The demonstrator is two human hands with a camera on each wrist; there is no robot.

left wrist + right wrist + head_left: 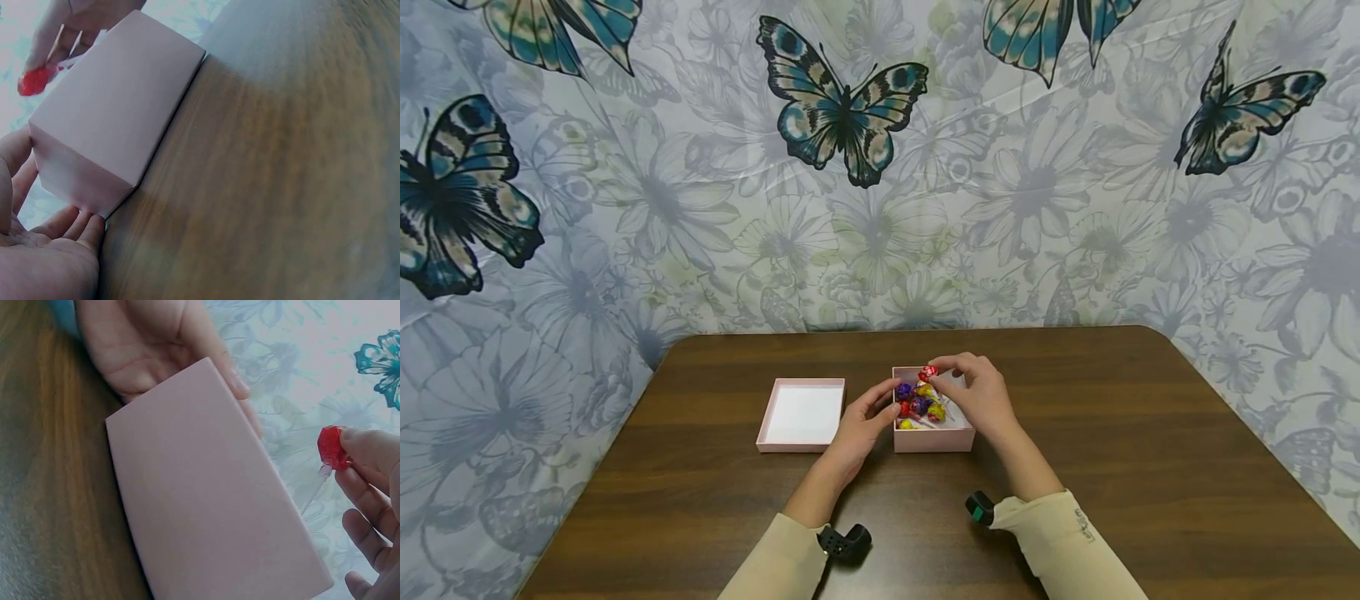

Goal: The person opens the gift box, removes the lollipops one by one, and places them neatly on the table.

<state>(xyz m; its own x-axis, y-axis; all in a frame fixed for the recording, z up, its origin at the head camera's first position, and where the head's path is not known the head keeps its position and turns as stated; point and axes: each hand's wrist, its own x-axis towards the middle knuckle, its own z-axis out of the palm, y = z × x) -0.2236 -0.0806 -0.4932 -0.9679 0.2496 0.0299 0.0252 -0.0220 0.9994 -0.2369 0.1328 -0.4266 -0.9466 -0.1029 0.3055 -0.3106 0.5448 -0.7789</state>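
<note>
A lollipop in a shiny red wrapper (331, 447) is pinched by its head between thumb and fingers of my right hand (981, 393). Its pale stick slants down toward the open pink box (932, 441). Inside that box lie several wrapped lollipops (921, 406) in purple, yellow and red, bunched at the left. My left hand (862, 429) rests against the box's left side, fingertips touching its end wall (78, 175) near the table. Between the hands, the box stands upright, its long wall (206, 487) filling much of the right wrist view.
Left of the box lies a shallow pink lid (801, 415), its white inside facing up. All of this is on a brown wooden table (715, 517). Behind its far edge hangs a cloth printed with flowers and butterflies (846, 108). Dark bands (844, 543) sit at both wrists.
</note>
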